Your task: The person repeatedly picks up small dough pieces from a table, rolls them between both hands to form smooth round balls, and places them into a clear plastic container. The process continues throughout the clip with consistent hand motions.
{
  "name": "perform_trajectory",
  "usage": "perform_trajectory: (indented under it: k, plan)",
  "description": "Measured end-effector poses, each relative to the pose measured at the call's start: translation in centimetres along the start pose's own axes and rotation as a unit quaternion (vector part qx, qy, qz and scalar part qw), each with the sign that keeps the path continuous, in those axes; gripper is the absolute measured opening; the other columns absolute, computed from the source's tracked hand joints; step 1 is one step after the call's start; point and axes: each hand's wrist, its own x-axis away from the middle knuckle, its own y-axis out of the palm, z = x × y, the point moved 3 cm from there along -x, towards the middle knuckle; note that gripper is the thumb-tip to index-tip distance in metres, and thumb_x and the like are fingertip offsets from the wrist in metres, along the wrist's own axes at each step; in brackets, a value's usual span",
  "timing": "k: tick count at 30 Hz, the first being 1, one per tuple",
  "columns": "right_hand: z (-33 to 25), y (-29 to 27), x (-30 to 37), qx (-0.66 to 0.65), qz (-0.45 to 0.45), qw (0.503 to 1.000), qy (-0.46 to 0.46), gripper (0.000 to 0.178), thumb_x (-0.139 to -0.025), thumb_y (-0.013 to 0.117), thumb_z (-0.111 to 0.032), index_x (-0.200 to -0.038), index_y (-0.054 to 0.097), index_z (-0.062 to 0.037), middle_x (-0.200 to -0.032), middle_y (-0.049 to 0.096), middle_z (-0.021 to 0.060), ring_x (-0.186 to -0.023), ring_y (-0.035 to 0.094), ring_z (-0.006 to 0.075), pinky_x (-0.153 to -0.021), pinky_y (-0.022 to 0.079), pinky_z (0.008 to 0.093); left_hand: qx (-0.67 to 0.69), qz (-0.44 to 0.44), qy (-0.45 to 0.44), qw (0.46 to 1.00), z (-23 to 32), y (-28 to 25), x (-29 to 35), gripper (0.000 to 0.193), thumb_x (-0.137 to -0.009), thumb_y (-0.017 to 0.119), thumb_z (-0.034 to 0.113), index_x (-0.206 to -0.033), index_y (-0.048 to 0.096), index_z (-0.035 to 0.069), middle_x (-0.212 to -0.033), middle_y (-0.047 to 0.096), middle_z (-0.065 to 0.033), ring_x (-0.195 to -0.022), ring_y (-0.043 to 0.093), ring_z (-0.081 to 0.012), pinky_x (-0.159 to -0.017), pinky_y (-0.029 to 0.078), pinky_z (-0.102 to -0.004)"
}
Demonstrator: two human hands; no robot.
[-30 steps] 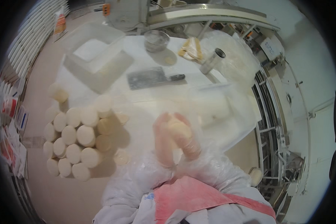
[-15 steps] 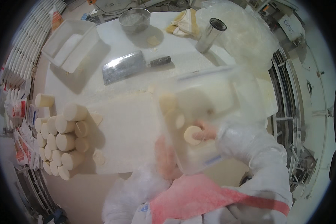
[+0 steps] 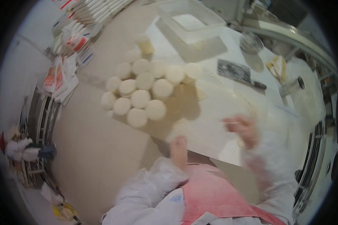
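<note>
My left hand [image 3: 179,152] is at the near edge of the white board [image 3: 214,131], its fingertips by a flat pale dough scrap [image 3: 181,126]. Blur hides whether those fingers grip it. Over the board hovers my right hand [image 3: 244,129], smeared by motion, with fingers bent and somewhat apart; I see nothing in it. A small pale piece [image 3: 240,143] lies beneath it. Left of the hands stand several cream-coloured dough cylinders [image 3: 141,99], grouped closely, mostly showing round ends. A translucent plastic bin [image 3: 285,122] is blurred beside my right arm.
Across the far side are a white tub [image 3: 191,28], a metal bowl [image 3: 251,42], a floury cleaver [image 3: 234,71], a yellow-white cloth [image 3: 277,67] and a metal cylinder [image 3: 292,87]. A clear plastic bag [image 3: 308,90] lies right. Another person [image 3: 26,148] is at far left.
The view has swung left, bringing the dough cylinders toward the middle. My right hand has left the bin and the round dough piece; my left hand has left the bin's side for the board's edge.
</note>
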Motion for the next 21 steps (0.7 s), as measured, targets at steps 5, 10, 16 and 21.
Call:
perform_trajectory:
  k: [5, 10, 16, 21]
  plan:
    - [2.3, 16.9, -12.8, 0.324, -0.108, 0.938, 0.059, 0.055, -0.083, 0.059, -0.049, -0.112, 0.061, -0.0024, -0.101, 0.065, 0.0152, -0.094, 0.061, 0.0276, -0.082, 0.045, 0.0362, 0.036, 0.046, 0.174, 0.983, 2.6, -5.9, -5.4, 0.039, -0.091, 0.049, 0.012, -0.125, 0.039, -0.004, -0.119, 0.048, -0.0125, -0.111, 0.045, -0.0198, -0.096, 0.035, -0.0318]
    - [5.0, 19.5, -13.8, 0.399, -0.017, 0.915, 0.058, 0.054, -0.074, 0.069, -0.043, -0.108, 0.059, -0.0020, -0.105, 0.058, 0.0135, -0.097, 0.056, 0.0242, -0.085, 0.044, 0.0346, -0.021, 0.003, 0.174, 0.985, 3.8, -6.5, -7.6, 0.039, -0.088, 0.050, 0.006, -0.125, 0.040, -0.005, -0.118, 0.049, -0.0143, -0.107, 0.048, -0.0219, -0.094, 0.037, -0.0318]
    - [7.0, 13.8, -5.9, 0.112, 0.135, 0.943, -0.283, 0.061, -0.066, 0.076, -0.012, -0.119, 0.047, -0.0011, -0.114, 0.049, 0.0140, -0.108, 0.051, 0.0262, -0.089, 0.045, 0.0354, -0.210, -0.109, 0.320, 0.917, 5.5, -6.4, -1.9, 0.029, -0.086, 0.052, 0.002, -0.114, 0.052, -0.004, -0.110, 0.056, -0.0178, -0.100, 0.055, -0.0297, -0.087, 0.043, -0.0336]
    - [9.0, 11.6, -7.3, 0.467, 0.224, 0.808, -0.281, 0.061, -0.067, 0.073, -0.009, -0.122, 0.046, -0.0042, -0.112, 0.048, 0.0186, -0.101, 0.053, 0.0330, -0.084, 0.047, 0.0392, -0.223, -0.150, 0.159, 0.950, 3.3, -6.7, 0.0, 0.024, -0.087, 0.051, 0.001, -0.110, 0.056, 0.000, -0.106, 0.058, -0.0129, -0.100, 0.056, -0.0224, -0.087, 0.043, -0.0292]
